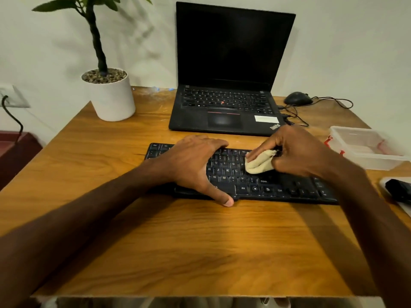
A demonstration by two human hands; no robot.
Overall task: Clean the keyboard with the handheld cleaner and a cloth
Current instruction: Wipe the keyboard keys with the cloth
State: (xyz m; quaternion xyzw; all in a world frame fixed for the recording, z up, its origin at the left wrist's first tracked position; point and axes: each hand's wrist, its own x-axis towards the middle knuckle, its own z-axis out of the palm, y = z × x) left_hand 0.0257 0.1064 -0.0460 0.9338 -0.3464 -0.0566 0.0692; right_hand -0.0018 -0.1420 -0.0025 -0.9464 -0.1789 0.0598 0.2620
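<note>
Head view, looking down on a brown wood-grain bench (178, 241) with a flat black plastic keyboard (278, 190) lying across its middle, long side towards the person. The left hand (193, 165) spans the keyboard's left half. Its fingers curl over the far edge and its thumb stretches back to the near edge, tip touching the bench there, so the keyboard is clamped between fingers and thumb. The right hand (298, 152) is over the keyboard's centre-right, fingers bent round a small bunched cream cloth (260, 162). The cloth's lower fold is pressed onto the letter keys just right of the left hand's fingers. Both bare forearms reach in from the near side of the keyboard.

Beyond the keyboard, close to its far edge, an open black laptop (229, 85) stands with a dark screen. A white cylindrical pot (111, 96), topped with pebbles, holds a green-leaved plant with a twisted stem; it stands well beyond the keyboard's left end. A black corded mouse (298, 98) sits beyond the keyboard's right end, beside the laptop. Right of the keyboard, slightly farther back, is a clear plastic box with red clips (367, 147). Just off the keyboard's right end a black object on a white base (398, 190) is cut by the frame edge and too cropped to identify.
</note>
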